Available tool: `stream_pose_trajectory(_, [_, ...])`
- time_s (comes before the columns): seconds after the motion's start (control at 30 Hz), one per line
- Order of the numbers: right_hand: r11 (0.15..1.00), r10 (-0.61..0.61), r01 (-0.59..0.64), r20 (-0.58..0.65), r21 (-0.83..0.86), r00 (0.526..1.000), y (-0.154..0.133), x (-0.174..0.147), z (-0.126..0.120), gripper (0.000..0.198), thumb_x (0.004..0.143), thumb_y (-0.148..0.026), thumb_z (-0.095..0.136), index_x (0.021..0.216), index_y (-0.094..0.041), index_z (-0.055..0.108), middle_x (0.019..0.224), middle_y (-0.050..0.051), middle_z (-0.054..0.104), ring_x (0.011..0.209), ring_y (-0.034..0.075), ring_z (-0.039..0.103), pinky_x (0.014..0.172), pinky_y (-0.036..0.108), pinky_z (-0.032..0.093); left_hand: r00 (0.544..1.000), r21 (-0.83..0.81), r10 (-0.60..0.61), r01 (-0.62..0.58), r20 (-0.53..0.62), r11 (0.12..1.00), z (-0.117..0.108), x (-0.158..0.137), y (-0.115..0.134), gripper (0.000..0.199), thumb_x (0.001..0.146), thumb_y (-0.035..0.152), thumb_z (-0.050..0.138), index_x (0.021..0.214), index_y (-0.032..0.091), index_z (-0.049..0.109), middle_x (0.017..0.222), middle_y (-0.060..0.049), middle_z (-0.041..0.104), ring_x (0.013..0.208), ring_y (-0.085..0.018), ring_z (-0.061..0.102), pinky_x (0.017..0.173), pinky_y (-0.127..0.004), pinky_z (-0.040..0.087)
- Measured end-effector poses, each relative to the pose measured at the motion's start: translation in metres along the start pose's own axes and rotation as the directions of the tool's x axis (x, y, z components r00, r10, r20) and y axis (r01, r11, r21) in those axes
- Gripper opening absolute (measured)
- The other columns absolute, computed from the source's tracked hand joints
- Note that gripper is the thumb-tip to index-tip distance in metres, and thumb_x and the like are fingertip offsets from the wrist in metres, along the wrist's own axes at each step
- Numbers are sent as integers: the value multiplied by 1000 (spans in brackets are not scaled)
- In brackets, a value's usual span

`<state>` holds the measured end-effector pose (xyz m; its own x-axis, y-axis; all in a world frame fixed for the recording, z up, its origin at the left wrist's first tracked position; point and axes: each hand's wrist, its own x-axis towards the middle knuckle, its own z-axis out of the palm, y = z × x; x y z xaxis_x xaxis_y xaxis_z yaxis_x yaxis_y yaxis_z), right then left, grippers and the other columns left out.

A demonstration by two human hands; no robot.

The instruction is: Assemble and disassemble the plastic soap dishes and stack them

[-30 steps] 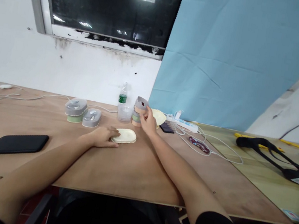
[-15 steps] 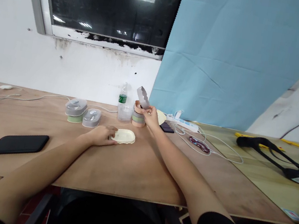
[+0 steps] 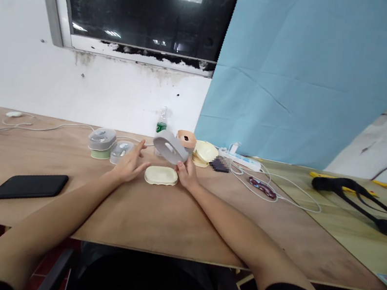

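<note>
My right hand (image 3: pixel 188 174) grips a grey oval plastic ring-shaped piece (image 3: pixel 169 147) by its lower right edge, holding it tilted in the air. Below it a cream oval tray-like piece (image 3: pixel 161 176) lies flat on the table. My left hand (image 3: pixel 130 163) is just left of that cream piece, fingers spread, holding nothing. Behind the grey piece stands a stack with a peach-coloured piece (image 3: pixel 186 138) on top, its lower part hidden. Cream pieces (image 3: pixel 206 152) are piled right of the stack.
Two grey-topped oval boxes (image 3: pixel 102 138) stand at the left back. A green-labelled bottle (image 3: pixel 161 125) stands by the wall. A black phone-like slab (image 3: pixel 30 186) lies front left. White cables and a power strip (image 3: pixel 244 161) lie at the right, near a black strap-like object (image 3: pixel 365 206).
My right hand has brought the grey piece from above the stack down toward the cream tray-like piece. My left hand has let go of the cream piece and opened, moving slightly left.
</note>
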<state>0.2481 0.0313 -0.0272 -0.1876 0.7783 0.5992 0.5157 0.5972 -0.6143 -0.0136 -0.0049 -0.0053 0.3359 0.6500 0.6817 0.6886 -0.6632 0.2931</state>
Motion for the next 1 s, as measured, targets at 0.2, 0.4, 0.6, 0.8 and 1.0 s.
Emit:
stream_pose_trajectory(0.2, [997,34,-37,43,70,998,-4,2,-4,51,91,-61,29,111,-19,50,82,6,64,69,20,61,67,33,48,996,18,19,-21,84,1000,3,-1,5,73,93,41,43,150,15,7,115,-14,58,98,-24,59,92,-42,45])
stream_pose_trajectory(0.4, [996,84,-84,-31,-6,996,7,12,-5,59,90,-66,23,78,-19,57,66,4,59,68,20,58,63,30,44,995,13,53,-55,83,998,1,2,5,58,92,44,44,142,15,32,120,-14,57,90,-20,61,87,-37,47])
stream_pose_trajectory(0.6, [979,199,-186,184,-83,963,15,19,-11,62,92,-62,23,63,-19,58,67,5,63,72,20,59,67,29,44,975,108,-20,-4,222,994,-4,4,3,42,94,47,38,111,18,63,102,-9,69,86,-20,64,80,-34,48])
stream_pose_trajectory(0.8, [961,165,-54,402,-272,901,14,21,-16,49,88,-57,42,62,-20,62,67,3,65,66,16,56,61,25,39,947,128,-76,37,312,991,0,4,2,45,92,51,39,107,19,66,100,-9,71,87,-22,66,76,-33,49])
stream_pose_trajectory(1.0, [954,112,17,407,-300,907,10,14,-14,50,88,-53,43,54,-17,54,58,0,58,56,12,49,50,22,26,914,95,-138,110,381,989,-5,7,-1,44,88,53,43,104,19,67,93,-6,72,80,-20,66,71,-30,49])
